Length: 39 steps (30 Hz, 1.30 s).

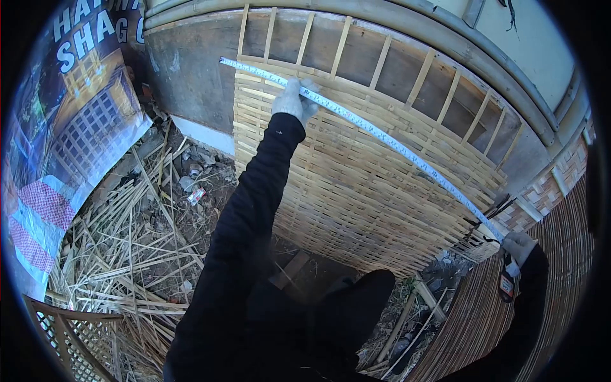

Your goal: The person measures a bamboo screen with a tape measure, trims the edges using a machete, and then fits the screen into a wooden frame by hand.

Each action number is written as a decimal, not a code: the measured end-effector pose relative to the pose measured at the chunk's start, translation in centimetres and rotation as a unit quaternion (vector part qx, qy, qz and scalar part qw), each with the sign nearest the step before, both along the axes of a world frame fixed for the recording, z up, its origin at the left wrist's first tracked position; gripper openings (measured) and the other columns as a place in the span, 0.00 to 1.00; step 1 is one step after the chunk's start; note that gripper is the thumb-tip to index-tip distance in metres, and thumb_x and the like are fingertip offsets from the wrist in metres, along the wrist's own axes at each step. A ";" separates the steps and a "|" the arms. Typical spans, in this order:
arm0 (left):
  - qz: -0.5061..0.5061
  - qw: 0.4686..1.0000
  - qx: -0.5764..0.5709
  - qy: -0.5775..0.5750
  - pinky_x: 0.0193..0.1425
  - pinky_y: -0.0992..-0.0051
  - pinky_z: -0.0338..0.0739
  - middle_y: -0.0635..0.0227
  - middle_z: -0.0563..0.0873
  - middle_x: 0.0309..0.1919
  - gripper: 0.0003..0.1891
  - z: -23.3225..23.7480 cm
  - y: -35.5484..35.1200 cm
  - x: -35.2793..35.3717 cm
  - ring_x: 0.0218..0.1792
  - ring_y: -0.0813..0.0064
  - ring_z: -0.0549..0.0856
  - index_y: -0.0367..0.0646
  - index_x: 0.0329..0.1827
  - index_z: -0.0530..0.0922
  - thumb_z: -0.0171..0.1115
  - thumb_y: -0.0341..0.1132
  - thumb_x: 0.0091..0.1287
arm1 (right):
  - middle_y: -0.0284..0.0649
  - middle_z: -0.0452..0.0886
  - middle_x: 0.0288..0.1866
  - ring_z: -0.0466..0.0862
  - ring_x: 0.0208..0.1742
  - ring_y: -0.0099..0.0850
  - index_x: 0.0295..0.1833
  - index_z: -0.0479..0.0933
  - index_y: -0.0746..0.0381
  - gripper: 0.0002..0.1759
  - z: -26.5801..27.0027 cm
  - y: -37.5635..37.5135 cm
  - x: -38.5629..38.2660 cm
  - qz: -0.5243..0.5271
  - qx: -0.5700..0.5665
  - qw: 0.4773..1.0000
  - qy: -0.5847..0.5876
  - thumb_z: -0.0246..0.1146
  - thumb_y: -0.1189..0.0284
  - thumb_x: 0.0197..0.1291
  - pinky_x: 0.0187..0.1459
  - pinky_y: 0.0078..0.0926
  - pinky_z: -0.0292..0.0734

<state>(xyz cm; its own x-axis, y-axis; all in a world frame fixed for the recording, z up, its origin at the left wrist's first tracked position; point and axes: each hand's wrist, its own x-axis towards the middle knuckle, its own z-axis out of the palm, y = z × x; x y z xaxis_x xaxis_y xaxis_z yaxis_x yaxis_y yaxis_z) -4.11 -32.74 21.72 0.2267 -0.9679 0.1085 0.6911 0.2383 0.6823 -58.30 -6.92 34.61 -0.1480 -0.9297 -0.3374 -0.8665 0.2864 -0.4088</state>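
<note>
A white tape measure blade (pixel 394 145) stretches across the upper part of a woven bamboo panel (pixel 356 165). My left hand (pixel 294 100), in a pale glove, is closed on the blade near its free end, which sticks out past the panel's upper left corner. At the far right my right hand (pixel 520 247), also gloved, is closed round the other end of the tape, beside the panel's lower right corner. The dark and red tape case (pixel 506 285) hangs just below that hand. Upright bamboo strips (pixel 380 62) project from the panel's top edge.
A dark board (pixel 191 76) stands behind the panel, with bamboo poles (pixel 445 32) along its top. Loose strips (pixel 127 235) litter the ground at left, beside a printed banner (pixel 83 108). A lattice piece (pixel 76 337) lies lower left; a slatted mat (pixel 477 318) lies lower right.
</note>
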 end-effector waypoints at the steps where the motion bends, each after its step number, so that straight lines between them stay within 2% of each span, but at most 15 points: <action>1: -0.002 1.000 -0.002 -0.004 0.29 0.75 0.78 0.68 0.84 0.30 0.18 0.0 -1.9 0.2 0.28 0.76 0.81 0.42 0.41 0.80 0.49 0.46 0.77 | 0.34 0.79 0.26 0.78 0.28 0.24 0.32 0.80 0.63 0.14 -0.6 -0.5 -0.6 0.023 -0.048 0.998 -0.022 0.57 0.66 0.64 0.33 0.24 0.73; 6: -0.027 0.986 -0.012 0.163 0.37 0.71 0.79 0.62 0.84 0.37 0.27 2.2 -7.0 -0.4 0.36 0.65 0.83 0.36 0.48 0.77 0.38 0.52 0.82 | 0.35 0.78 0.27 0.77 0.31 0.25 0.31 0.79 0.64 0.14 -2.5 -3.4 -0.9 0.099 -0.210 0.973 -0.016 0.55 0.67 0.65 0.35 0.25 0.71; 11: -0.026 0.990 -0.044 0.135 0.38 0.70 0.80 0.61 0.83 0.40 0.30 0.9 -11.5 0.7 0.39 0.65 0.81 0.33 0.53 0.76 0.35 0.54 0.82 | 0.35 0.78 0.27 0.78 0.32 0.25 0.33 0.79 0.65 0.15 -1.7 -4.3 1.0 0.084 -0.214 0.973 0.004 0.56 0.66 0.69 0.36 0.25 0.72; 17: -0.066 0.996 -0.028 0.059 0.39 0.68 0.83 0.60 0.84 0.48 0.31 0.4 -11.1 -2.8 0.43 0.61 0.83 0.36 0.56 0.76 0.34 0.56 0.81 | 0.39 0.78 0.29 0.78 0.32 0.29 0.39 0.79 0.68 0.11 -4.7 -8.7 -8.6 0.061 -0.304 0.950 0.030 0.59 0.69 0.67 0.38 0.28 0.74; 21: -0.207 0.954 -0.151 0.153 0.55 0.62 0.75 0.56 0.79 0.35 0.32 -2.3 -16.5 -0.8 0.40 0.58 0.76 0.34 0.40 0.73 0.34 0.57 0.80 | 0.46 0.80 0.31 0.81 0.33 0.40 0.44 0.81 0.66 0.12 -6.2 -10.9 -13.0 0.108 -0.388 0.892 0.203 0.59 0.67 0.68 0.38 0.36 0.76; 22: -0.111 0.984 -0.091 0.102 0.56 0.62 0.75 0.56 0.79 0.36 0.33 -1.1 -15.1 -1.9 0.40 0.59 0.76 0.34 0.40 0.73 0.32 0.58 0.80 | 0.49 0.82 0.33 0.82 0.36 0.46 0.46 0.81 0.66 0.13 -6.5 -10.9 -13.6 0.146 -0.421 0.861 0.245 0.59 0.67 0.68 0.40 0.39 0.77; 27: -0.126 0.983 -0.122 0.062 0.63 0.63 0.75 0.56 0.81 0.41 0.34 -2.4 -18.3 2.3 0.46 0.61 0.79 0.34 0.44 0.74 0.29 0.59 0.80 | 0.50 0.84 0.39 0.83 0.41 0.47 0.46 0.82 0.67 0.14 -6.8 -11.0 -12.3 0.034 -0.385 0.911 0.144 0.59 0.67 0.67 0.44 0.39 0.78; 28: -0.153 0.974 -0.158 0.059 0.62 0.64 0.76 0.57 0.81 0.41 0.34 -3.1 -19.3 5.6 0.46 0.62 0.79 0.35 0.44 0.74 0.28 0.59 0.80 | 0.49 0.84 0.40 0.83 0.41 0.46 0.47 0.82 0.66 0.13 -6.6 -10.8 -11.1 0.058 -0.412 0.900 0.131 0.59 0.68 0.67 0.44 0.39 0.78; 29: -0.014 0.997 -0.068 0.038 0.59 0.65 0.77 0.58 0.81 0.38 0.34 -1.1 -16.4 3.0 0.43 0.62 0.79 0.36 0.43 0.74 0.27 0.58 0.80 | 0.47 0.85 0.43 0.83 0.43 0.44 0.48 0.83 0.65 0.12 -6.5 -10.7 -11.0 0.126 -0.405 0.885 0.192 0.59 0.69 0.68 0.46 0.38 0.77; 30: -0.226 0.952 -0.173 0.109 0.56 0.65 0.78 0.59 0.81 0.35 0.34 -2.7 -17.2 5.4 0.40 0.61 0.79 0.38 0.40 0.73 0.27 0.59 0.80 | 0.46 0.84 0.44 0.83 0.44 0.43 0.49 0.83 0.65 0.11 -6.9 -11.1 -11.6 0.161 -0.424 0.867 0.206 0.61 0.71 0.66 0.46 0.37 0.77; 31: -0.090 0.989 -0.043 0.109 0.52 0.65 0.78 0.60 0.79 0.32 0.33 -1.2 -15.8 4.0 0.38 0.61 0.79 0.40 0.37 0.72 0.28 0.61 0.79 | 0.47 0.83 0.42 0.82 0.44 0.42 0.49 0.83 0.66 0.12 -7.1 -10.7 -11.3 0.206 -0.473 0.837 0.183 0.64 0.72 0.64 0.44 0.36 0.78; 32: -0.088 0.985 -0.048 0.142 0.50 0.65 0.79 0.61 0.78 0.31 0.32 -1.2 -16.1 3.7 0.36 0.60 0.78 0.40 0.36 0.72 0.32 0.61 0.79 | 0.46 0.82 0.40 0.82 0.43 0.40 0.47 0.82 0.67 0.10 -6.8 -10.0 -11.0 0.282 -0.512 0.764 0.273 0.62 0.73 0.65 0.43 0.36 0.77; 33: -0.219 0.944 -0.159 0.190 0.49 0.66 0.79 0.61 0.78 0.30 0.32 -2.2 -16.9 4.3 0.35 0.60 0.78 0.38 0.36 0.72 0.35 0.60 0.79 | 0.45 0.82 0.37 0.82 0.41 0.38 0.44 0.82 0.67 0.08 -6.5 -9.5 -10.8 0.340 -0.556 0.668 0.359 0.61 0.74 0.66 0.42 0.35 0.76; 35: -0.042 0.993 -0.038 0.104 0.54 0.67 0.77 0.59 0.81 0.40 0.28 0.9 -12.3 0.3 0.43 0.63 0.80 0.31 0.50 0.73 0.39 0.53 0.81 | 0.42 0.78 0.32 0.78 0.35 0.35 0.37 0.79 0.68 0.07 -5.5 -7.7 -9.3 0.189 -0.406 0.886 0.115 0.59 0.75 0.65 0.39 0.33 0.72; 39: -0.007 1.000 0.003 0.004 0.39 0.72 0.82 0.60 0.84 0.38 0.29 0.8 -11.1 -0.3 0.36 0.66 0.82 0.34 0.50 0.76 0.37 0.54 0.81 | 0.40 0.76 0.30 0.77 0.34 0.33 0.35 0.76 0.67 0.08 -4.0 -6.4 -9.4 0.140 -0.311 0.938 0.058 0.58 0.74 0.65 0.38 0.30 0.70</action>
<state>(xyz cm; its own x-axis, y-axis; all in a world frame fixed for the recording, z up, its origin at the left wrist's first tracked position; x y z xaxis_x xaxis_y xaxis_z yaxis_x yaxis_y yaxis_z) -4.45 -43.82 22.52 0.2138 -0.9717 0.1004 0.6993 0.2240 0.6789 -67.66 -13.28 30.61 0.1298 -0.9491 0.2870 -0.9211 -0.2225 -0.3195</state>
